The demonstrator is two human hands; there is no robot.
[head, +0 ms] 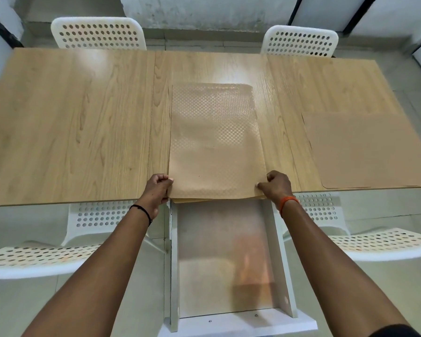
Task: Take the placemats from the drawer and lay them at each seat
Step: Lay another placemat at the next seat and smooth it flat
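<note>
Placemats [215,139], tan, dotted sheen, stacked on the surface [71,122]; left grip [158,184] and right grip [276,184] pinch their near corners.

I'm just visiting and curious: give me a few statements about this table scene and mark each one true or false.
1. Both hands, the left hand and the right hand, pinch the near corners of the stack of placemats. True.
2. The drawer under the table is pushed shut. False: it is pulled out toward the person.
3. One placemat already lies flat at the table's right end. True.
4. Four white chairs show, two on the far side and two on the near side. True.
5. A placemat lies at the table's left end. False: only bare wood shows there.
</note>
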